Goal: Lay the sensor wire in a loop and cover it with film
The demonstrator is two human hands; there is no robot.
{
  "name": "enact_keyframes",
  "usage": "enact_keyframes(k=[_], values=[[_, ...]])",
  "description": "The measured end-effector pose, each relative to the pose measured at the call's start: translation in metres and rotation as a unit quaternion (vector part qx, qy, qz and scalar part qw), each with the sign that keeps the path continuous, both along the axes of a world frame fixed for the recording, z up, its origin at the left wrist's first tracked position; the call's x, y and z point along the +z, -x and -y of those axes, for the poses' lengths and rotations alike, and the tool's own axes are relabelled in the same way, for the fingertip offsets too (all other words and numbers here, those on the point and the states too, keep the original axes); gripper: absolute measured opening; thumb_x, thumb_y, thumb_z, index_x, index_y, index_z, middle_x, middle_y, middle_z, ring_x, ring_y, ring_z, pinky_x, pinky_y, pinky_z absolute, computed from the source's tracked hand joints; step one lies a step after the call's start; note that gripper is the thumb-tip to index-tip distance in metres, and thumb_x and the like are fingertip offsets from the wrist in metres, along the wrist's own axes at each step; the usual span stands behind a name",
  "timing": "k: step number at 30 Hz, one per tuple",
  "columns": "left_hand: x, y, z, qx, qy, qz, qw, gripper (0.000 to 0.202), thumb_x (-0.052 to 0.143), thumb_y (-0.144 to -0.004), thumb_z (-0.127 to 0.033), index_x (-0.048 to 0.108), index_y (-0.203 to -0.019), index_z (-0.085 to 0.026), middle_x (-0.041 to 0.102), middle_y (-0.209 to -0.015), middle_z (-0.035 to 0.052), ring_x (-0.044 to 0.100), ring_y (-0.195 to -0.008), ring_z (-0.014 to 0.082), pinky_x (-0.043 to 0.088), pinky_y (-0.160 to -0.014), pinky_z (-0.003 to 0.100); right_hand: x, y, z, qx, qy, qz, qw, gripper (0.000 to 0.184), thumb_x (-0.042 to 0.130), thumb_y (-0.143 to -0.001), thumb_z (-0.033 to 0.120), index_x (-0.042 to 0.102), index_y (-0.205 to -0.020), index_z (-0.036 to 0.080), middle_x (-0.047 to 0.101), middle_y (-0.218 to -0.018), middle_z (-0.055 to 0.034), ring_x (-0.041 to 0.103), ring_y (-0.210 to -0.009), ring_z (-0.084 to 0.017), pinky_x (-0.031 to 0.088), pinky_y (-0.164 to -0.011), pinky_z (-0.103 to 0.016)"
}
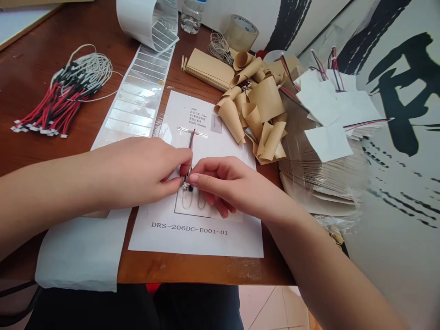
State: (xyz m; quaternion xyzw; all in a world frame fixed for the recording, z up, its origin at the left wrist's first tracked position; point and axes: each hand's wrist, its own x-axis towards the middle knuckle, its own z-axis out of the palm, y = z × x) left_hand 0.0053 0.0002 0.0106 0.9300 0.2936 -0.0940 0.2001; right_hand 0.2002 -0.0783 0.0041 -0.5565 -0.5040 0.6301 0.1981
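Note:
Over a printed white sheet [240, 242], my left hand [153, 172] comes in from the left with its thumb and fingertips closed on a red-and-black wire lead [191, 140]. Opposite it, my right hand [228, 183] pinches the lower part of the same lead with thumb and forefinger. The upper end of the lead lies along a taped strip on the sheet. Just below the fingertips, thin wire loops [187, 200] lie within a drawn rectangle. A short black piece sits at their top. My fingers partly hide the joint.
A bundle of wire harnesses [74, 89] lies at the left. Beside the sheet runs a strip of silvery labels [140, 78], curling into a roll at the back. Brown paper pieces [266, 98], a tape roll [240, 33], a water bottle [191, 16] and stacked white cards [330, 142] stand behind and right.

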Motion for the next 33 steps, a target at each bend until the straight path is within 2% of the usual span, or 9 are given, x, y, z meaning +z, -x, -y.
enact_keyframes(k=[7, 13, 21, 28, 33], values=[[-0.0042, 0.0014, -0.0042, 0.003, 0.002, 0.015, 1.000, 0.016, 0.050, -0.085, -0.043, 0.050, -0.079, -0.028, 0.067, -0.068, 0.0024, 0.054, -0.051, 0.0189, 0.035, -0.048, 0.033, 0.0025, -0.0001, -0.0016, -0.011, -0.006, -0.017, 1.000, 0.032, 0.071, -0.093, 0.039, 0.057, -0.074, 0.019, 0.055, -0.052, 0.0078, 0.048, -0.038, -0.005, 0.030, -0.038, -0.019], [-0.0045, 0.0014, -0.0044, 0.009, -0.004, 0.018, 1.000, 0.015, 0.053, -0.083, -0.043, 0.051, -0.078, -0.029, 0.066, -0.065, 0.0013, 0.055, -0.050, 0.0180, 0.033, -0.047, 0.032, 0.0009, 0.0031, -0.0004, -0.029, -0.020, 0.023, 0.999, 0.030, 0.068, -0.094, 0.043, 0.060, -0.078, 0.020, 0.053, -0.052, 0.0083, 0.040, -0.036, -0.005, 0.028, -0.035, -0.020], [-0.0035, 0.0021, -0.0050, 0.000, -0.003, 0.032, 0.999, 0.015, 0.053, -0.086, -0.043, 0.059, -0.087, -0.029, 0.068, -0.066, 0.0008, 0.059, -0.053, 0.0184, 0.036, -0.048, 0.032, -0.0006, 0.0041, 0.0027, -0.012, -0.110, 0.064, 0.992, 0.030, 0.068, -0.093, 0.039, 0.062, -0.073, 0.018, 0.058, -0.061, 0.0044, 0.046, -0.055, -0.008, 0.034, -0.050, -0.023], [-0.0016, 0.0004, -0.0042, 0.008, 0.011, 0.024, 1.000, 0.017, 0.052, -0.086, -0.046, 0.057, -0.086, -0.029, 0.068, -0.065, 0.0009, 0.059, -0.054, 0.0189, 0.037, -0.049, 0.032, 0.0075, 0.0012, 0.0018, 0.050, -0.116, 0.093, 0.988, 0.017, 0.061, -0.097, 0.031, 0.068, -0.089, 0.018, 0.067, -0.066, 0.0036, 0.046, -0.051, -0.007, 0.036, -0.050, -0.022], [-0.0001, -0.0003, -0.0055, 0.011, 0.014, 0.013, 1.000, 0.016, 0.054, -0.083, -0.046, 0.056, -0.083, -0.030, 0.067, -0.064, 0.0004, 0.058, -0.053, 0.0182, 0.038, -0.049, 0.033, 0.0070, -0.0011, -0.0026, 0.037, -0.060, 0.066, 0.995, 0.019, 0.059, -0.100, 0.033, 0.068, -0.089, 0.019, 0.069, -0.063, 0.0035, 0.043, -0.041, -0.006, 0.036, -0.039, -0.021]])
